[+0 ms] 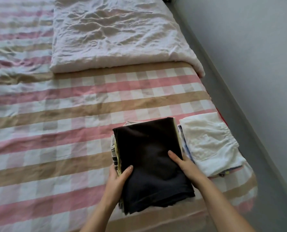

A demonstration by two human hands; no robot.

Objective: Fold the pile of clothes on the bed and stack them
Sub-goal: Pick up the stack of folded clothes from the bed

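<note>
My left thumb lay flat on top of the black cloth. The rest of my left hand curled round the left side of the near pile. I could not see those other fingers, because they were tucked in at the pile's edge. My right thumb lay on the black cloth too. My right hand held the right side of the pile. Its other fingers were hidden down in the gap next to the second pile. So both hands were gripping the near pile from its two sides.

The black cloth was folded and sat on the very top. Under it I could only see thin edges of yellow and grey, so I could not tell what those clothes were.

The second pile sat just beside it on the right, with a white cloth on top. Bits of blue peeked out below, too small to make out.

Both piles were on the checked sheet, near the bed's right corner. Farther back lay a big folded white blanket, cut off at the top. A grey wall stood on the right.
</note>
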